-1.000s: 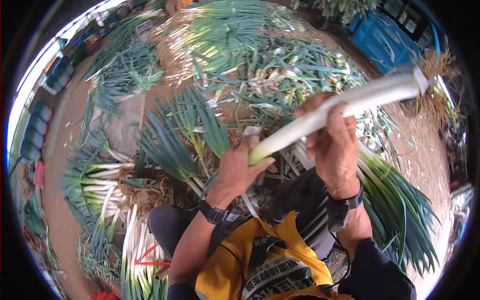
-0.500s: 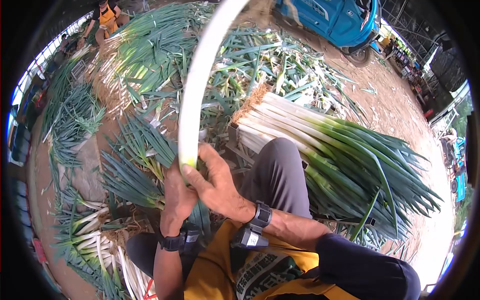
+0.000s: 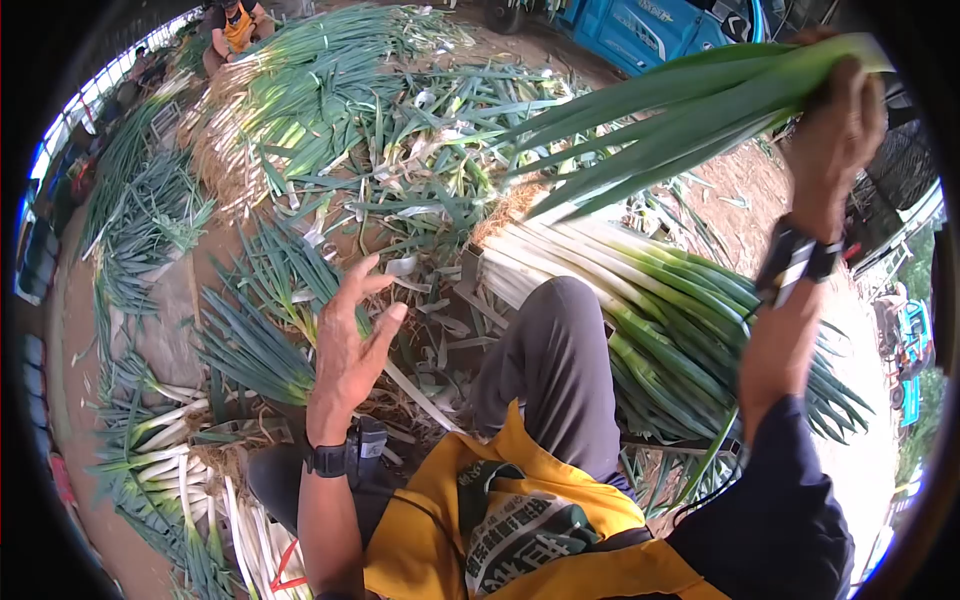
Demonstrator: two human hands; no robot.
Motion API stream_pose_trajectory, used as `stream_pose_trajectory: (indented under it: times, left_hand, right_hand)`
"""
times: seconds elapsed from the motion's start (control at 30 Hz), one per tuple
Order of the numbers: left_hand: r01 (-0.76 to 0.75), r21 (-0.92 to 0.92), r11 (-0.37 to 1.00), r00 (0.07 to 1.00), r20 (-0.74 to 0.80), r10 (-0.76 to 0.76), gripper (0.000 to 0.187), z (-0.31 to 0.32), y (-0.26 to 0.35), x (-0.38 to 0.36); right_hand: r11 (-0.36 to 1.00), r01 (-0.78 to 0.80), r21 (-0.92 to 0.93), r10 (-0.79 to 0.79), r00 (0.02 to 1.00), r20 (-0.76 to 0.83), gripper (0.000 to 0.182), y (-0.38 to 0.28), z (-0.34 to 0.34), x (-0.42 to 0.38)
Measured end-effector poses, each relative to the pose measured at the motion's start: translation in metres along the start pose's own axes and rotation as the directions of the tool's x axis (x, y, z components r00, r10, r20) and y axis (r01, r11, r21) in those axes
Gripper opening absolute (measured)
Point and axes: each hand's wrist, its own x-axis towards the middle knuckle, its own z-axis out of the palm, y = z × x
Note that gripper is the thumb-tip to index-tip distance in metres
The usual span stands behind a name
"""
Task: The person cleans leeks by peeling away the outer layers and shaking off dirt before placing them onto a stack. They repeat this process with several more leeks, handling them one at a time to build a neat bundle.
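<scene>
Along the left edge, loose leeks (image 3: pixel 150 230) are lying in rows on the dirt, too many to count, and a bundle tied with a red band (image 3: pixel 285 555) is sitting at the bottom left. At the top left another person in a yellow apron (image 3: pixel 232 25) is crouching beside a big heap of leeks (image 3: pixel 300 100). The left hand (image 3: pixel 345 345) is hovering empty over trimmed leaves (image 3: pixel 420 200), its fingers spreading wide, a black watch (image 3: pixel 328 458) sitting on its wrist. A grey trouser knee (image 3: pixel 555 350) is standing between that hand and the pile of cleaned leeks (image 3: pixel 640 290), which is lying just beside the knee, white ends pointing left. One leek (image 3: pixel 680 105) is hanging in the air above that pile, green leaves fanning leftward, its white stalk hiding behind the right hand (image 3: pixel 835 140), which is gripping it with fingers closing around it. One blue truck (image 3: pixel 650 25) is standing at the top
</scene>
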Motion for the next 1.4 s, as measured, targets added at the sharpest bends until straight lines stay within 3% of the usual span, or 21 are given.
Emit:
stream_pose_trajectory:
  times: [0.07,0.13,0.23,0.3,0.37,0.43,0.47,0.5,0.53,0.57,0.67,0.8,0.9,1.0,1.23,1.3,1.33,1.4]
  left_hand:
    - [0.059,-0.063,0.996,0.998,0.024,-0.057,0.049,-0.002,0.0,0.003]
    - [0.106,-0.077,0.991,0.993,0.062,-0.102,0.041,-0.002,0.001,0.005]
    - [0.145,-0.041,0.989,0.982,0.131,-0.139,0.032,0.0,0.001,0.007]
    - [0.16,-0.042,0.986,0.973,0.173,-0.15,0.029,0.007,-0.005,0.006]
    - [0.122,-0.018,0.992,0.977,0.18,-0.117,0.026,0.01,-0.004,0.005]
    - [0.125,0.002,0.992,0.967,0.223,-0.122,0.025,0.009,-0.001,0.004]
    - [0.164,-0.026,0.986,0.959,0.237,-0.154,0.025,0.008,0.001,0.004]
    - [0.167,-0.025,0.986,0.958,0.242,-0.156,0.025,0.007,0.0,0.003]
    - [0.169,-0.024,0.985,0.956,0.246,-0.158,0.025,0.007,-0.001,0.003]
    - [0.172,-0.021,0.985,0.955,0.251,-0.161,0.025,0.006,-0.002,0.003]
    - [0.204,0.05,0.978,0.938,0.276,-0.21,0.025,0.006,-0.005,0.003]
    - [0.218,0.1,0.971,0.92,0.31,-0.238,0.026,0.011,-0.008,0.005]
    - [0.236,0.103,0.966,0.914,0.313,-0.257,0.027,0.018,-0.013,0.005]
    - [0.258,0.117,0.959,0.895,0.345,-0.283,0.027,0.026,-0.018,0.007]
    - [0.29,0.162,0.943,0.855,0.399,-0.331,0.025,0.055,-0.045,0.014]
    - [0.284,0.087,0.955,0.861,0.415,-0.294,0.027,0.075,-0.051,0.023]
    - [0.283,0.049,0.958,0.864,0.42,-0.277,0.027,0.087,-0.053,0.028]
    - [0.101,0.106,0.989,0.893,0.43,-0.137,0.031,0.116,-0.05,0.046]
  right_hand:
    - [0.947,0.228,-0.226,-0.227,0.973,0.031,0.034,-0.002,-0.031,0.049]
    - [0.866,0.312,-0.392,-0.295,0.95,0.104,0.035,-0.015,-0.048,0.061]
    - [0.63,0.423,-0.651,-0.223,0.902,0.37,0.036,-0.037,-0.064,0.046]
    - [0.381,0.577,-0.722,-0.051,0.793,0.607,0.036,-0.054,-0.071,0.016]
    - [0.16,0.78,-0.605,0.176,0.58,0.795,0.037,-0.063,-0.074,-0.024]
    - [0.03,0.96,-0.278,0.367,0.248,0.897,0.038,-0.057,-0.082,-0.072]
    - [-0.042,0.998,-0.04,0.379,0.053,0.924,0.038,-0.046,-0.089,-0.1]
    - [-0.335,0.922,0.196,0.16,-0.149,0.976,0.037,-0.014,-0.111,-0.138]
    - [0.139,0.99,0.002,0.424,-0.061,0.904,0.036,-0.023,-0.096,-0.159]
    - [0.503,0.805,-0.315,0.656,-0.119,0.745,0.036,-0.031,-0.081,-0.179]
    - [0.765,0.461,-0.449,0.407,0.194,0.893,0.038,0.018,-0.098,-0.25]
    - [0.668,0.348,-0.658,0.684,0.063,0.727,0.042,0.026,-0.08,-0.261]
    - [0.695,0.362,-0.621,0.632,0.105,0.768,0.043,0.046,-0.07,-0.275]
    - [0.666,0.424,-0.614,0.648,0.079,0.757,0.047,0.063,-0.06,-0.289]
    - [0.697,0.39,-0.601,0.607,0.126,0.785,0.05,0.058,-0.065,-0.283]
    - [0.684,0.395,-0.614,0.616,0.14,0.776,0.048,0.059,-0.064,-0.283]
    - [0.708,0.415,-0.572,0.547,0.19,0.815,0.047,0.062,-0.064,-0.283]
    - [0.74,0.468,-0.483,0.391,0.286,0.875,0.044,0.07,-0.062,-0.28]
